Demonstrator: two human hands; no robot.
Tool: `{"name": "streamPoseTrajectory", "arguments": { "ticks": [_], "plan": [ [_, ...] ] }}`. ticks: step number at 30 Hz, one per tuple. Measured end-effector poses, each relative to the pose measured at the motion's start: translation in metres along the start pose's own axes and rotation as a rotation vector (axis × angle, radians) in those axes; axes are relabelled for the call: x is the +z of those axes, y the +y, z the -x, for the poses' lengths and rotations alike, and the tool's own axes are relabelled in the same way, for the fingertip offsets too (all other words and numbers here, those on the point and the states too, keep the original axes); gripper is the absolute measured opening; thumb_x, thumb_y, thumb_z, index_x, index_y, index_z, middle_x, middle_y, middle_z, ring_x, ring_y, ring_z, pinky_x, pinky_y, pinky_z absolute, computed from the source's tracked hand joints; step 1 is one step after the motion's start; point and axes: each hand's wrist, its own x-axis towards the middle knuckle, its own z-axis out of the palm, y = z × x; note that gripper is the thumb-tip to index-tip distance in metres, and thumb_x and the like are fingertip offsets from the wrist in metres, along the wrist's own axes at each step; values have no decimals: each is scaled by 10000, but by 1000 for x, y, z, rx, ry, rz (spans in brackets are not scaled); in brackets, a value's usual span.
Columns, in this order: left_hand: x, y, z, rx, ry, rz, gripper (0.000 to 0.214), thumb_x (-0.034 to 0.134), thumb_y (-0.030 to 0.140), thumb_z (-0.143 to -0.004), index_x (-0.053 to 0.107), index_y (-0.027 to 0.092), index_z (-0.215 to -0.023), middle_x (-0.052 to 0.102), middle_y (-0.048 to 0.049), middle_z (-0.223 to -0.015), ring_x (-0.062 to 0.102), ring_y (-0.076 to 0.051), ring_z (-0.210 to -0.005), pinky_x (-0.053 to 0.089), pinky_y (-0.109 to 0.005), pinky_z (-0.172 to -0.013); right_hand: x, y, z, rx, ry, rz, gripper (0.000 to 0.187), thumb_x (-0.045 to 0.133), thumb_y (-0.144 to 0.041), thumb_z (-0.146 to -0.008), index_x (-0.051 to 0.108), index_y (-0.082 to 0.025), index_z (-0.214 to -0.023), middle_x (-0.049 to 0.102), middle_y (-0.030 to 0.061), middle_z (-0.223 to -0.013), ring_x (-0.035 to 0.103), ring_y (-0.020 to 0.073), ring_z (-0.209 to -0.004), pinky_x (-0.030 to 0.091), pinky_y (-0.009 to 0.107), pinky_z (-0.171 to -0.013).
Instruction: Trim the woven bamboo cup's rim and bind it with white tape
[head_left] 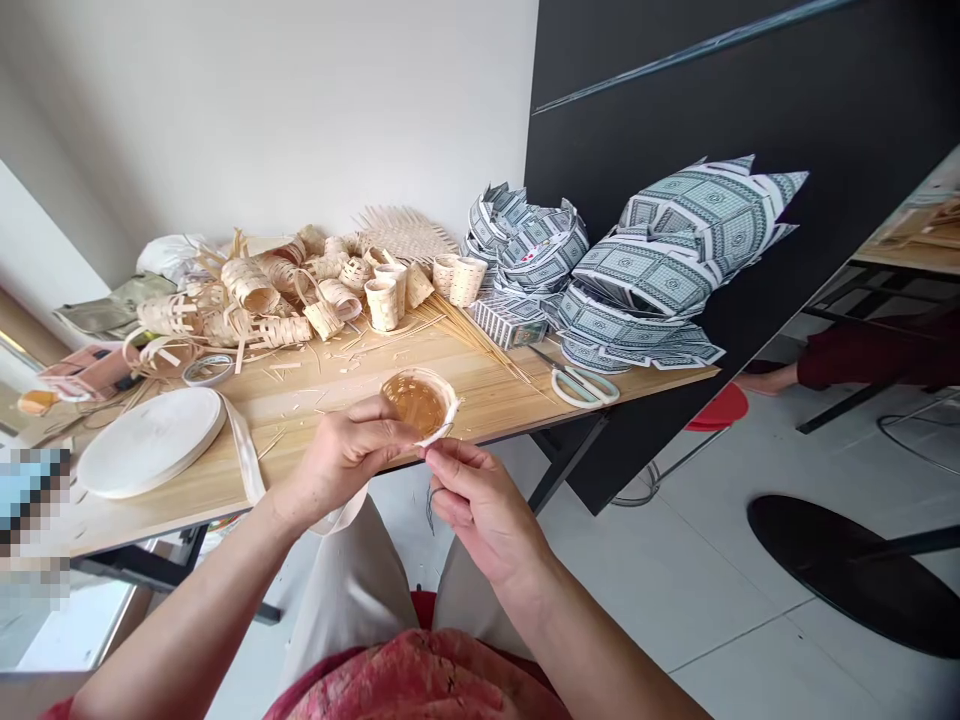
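Observation:
A small round woven basket (415,402) is tilted toward me above the table's front edge, its amber-lit inside showing. My left hand (341,450) is closed on its near rim, thumb and fingers pinching the edge. White binding lies along the right part of that rim. Right beside it, my right hand (480,500) has thumb and forefinger pressed together against the rim; what they pinch is too small to make out. A thin dark strand (430,505) hangs by its fingers. A white ribbon (244,450) runs from a flat roll (150,445) and passes below my left wrist.
Woven strip cups (382,305) and loose weaving pile up along the back of the wooden table (352,375). White-handled scissors (585,388) lie at the right, before stacks of folded-card pieces (652,265). A tape roll (208,370) sits at left. A red stool (718,408) stands beyond.

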Motion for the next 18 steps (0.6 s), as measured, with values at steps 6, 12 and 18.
{"name": "streamPoseTrajectory", "arguments": {
  "ticks": [6, 12, 18],
  "plan": [
    [-1, 2, 0, -1, -23, 6, 128, 551, 173, -832, 677, 153, -822, 565, -21, -710, 571, -86, -648, 438, -159, -584, 0, 4, 0, -62, 40, -13, 256, 813, -287, -526, 629, -147, -637, 363, -82, -493, 184, -17, -387, 95, 160, -377],
    [-1, 1, 1, -33, -7, 13, 150, 545, 199, -839, 685, 162, -802, 585, -24, -708, 577, -91, -646, 437, -163, -579, -2, 6, 3, -38, -30, -64, 247, 789, -302, -590, 614, -152, -679, 397, -62, -555, 193, -11, -413, 118, 147, -381],
    [0, -9, 5, -205, 45, 118, 152, 584, 236, -815, 693, 151, -754, 573, -18, -655, 542, -94, -612, 419, -177, -566, -6, 4, 8, -182, -180, -8, 223, 739, -293, -670, 569, -154, -637, 328, -68, -527, 226, 20, -455, 162, 147, -408]
  ]
}}
